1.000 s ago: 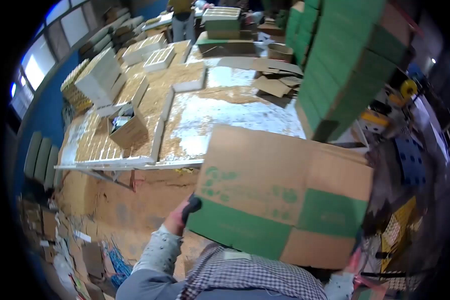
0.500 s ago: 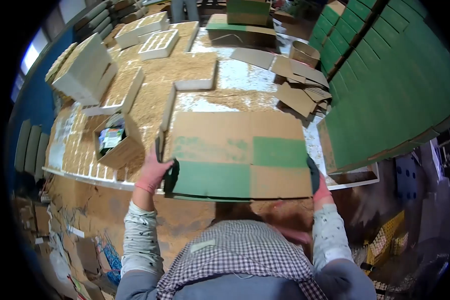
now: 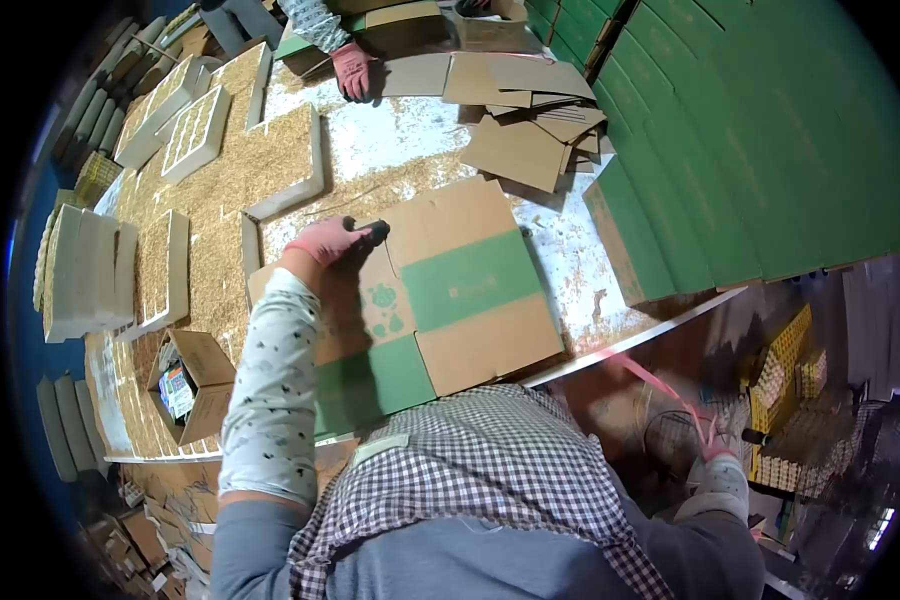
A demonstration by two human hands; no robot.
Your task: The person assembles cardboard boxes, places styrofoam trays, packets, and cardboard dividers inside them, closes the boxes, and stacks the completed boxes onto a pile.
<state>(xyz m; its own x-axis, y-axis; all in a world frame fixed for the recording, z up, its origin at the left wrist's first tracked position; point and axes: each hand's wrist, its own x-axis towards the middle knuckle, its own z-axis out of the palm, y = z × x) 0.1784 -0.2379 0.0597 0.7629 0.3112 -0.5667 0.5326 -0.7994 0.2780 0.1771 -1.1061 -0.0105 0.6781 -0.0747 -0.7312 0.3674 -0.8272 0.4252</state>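
A brown cardboard box (image 3: 480, 265) with green printed panels lies flat at the near edge of the table, turned at an angle. My left hand (image 3: 327, 241), in a pink glove with dark fingertips, is closed at the box's far edge, its fingers bunched together. Away to the right, below table height, my right hand (image 3: 718, 447) is closed around a pink strap (image 3: 660, 382). That strap stretches from the hand up toward the table's edge by the box. Parts of the right fingers are blurred.
Another person's gloved hand (image 3: 352, 72) rests at the far side. Flattened cardboard pieces (image 3: 520, 150) lie beyond the box. Green boxes (image 3: 750, 150) are stacked at right. White foam trays (image 3: 195, 135) and a small open carton (image 3: 208, 365) stand left; yellow crates (image 3: 775, 375) lower right.
The box has turned and now rests on the table. My left hand moved to its far edge; my right hand left the box and took the pink strap. Another person's hand came into view.
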